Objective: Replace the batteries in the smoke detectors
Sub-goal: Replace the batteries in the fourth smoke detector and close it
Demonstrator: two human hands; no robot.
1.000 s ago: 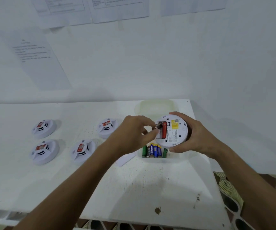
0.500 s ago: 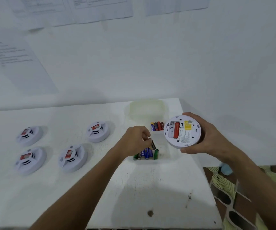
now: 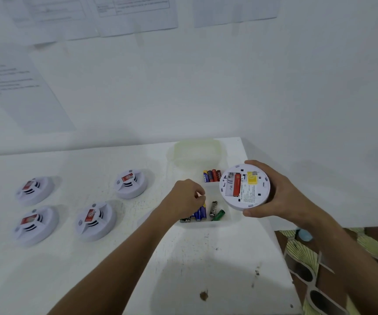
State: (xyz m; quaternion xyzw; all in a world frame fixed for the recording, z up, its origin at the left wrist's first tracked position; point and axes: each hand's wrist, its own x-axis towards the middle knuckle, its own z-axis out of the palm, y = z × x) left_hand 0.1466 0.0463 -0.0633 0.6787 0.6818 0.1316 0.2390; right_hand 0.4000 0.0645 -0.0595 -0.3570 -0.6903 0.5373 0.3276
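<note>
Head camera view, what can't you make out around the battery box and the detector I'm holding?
- Head view: left hand covers its fingertips; whether it holds a battery is hidden.
- Detector label print: too small.
- Battery box near-left batteries: hidden by that hand.
- Wall papers: blurred.

So that's five smoke detectors total: four sitting on the worktop (image 3: 115, 269) (one (image 3: 130, 183), two (image 3: 95, 221), three (image 3: 34, 189), four (image 3: 35, 225)) plus one held detector (image 3: 245, 187) flipped over with a single red battery (image 3: 236, 184) in it. Far tray section has four batteries (image 3: 211, 175). The near pile (image 3: 202, 213) is partly hidden, so no clean count there.
</note>
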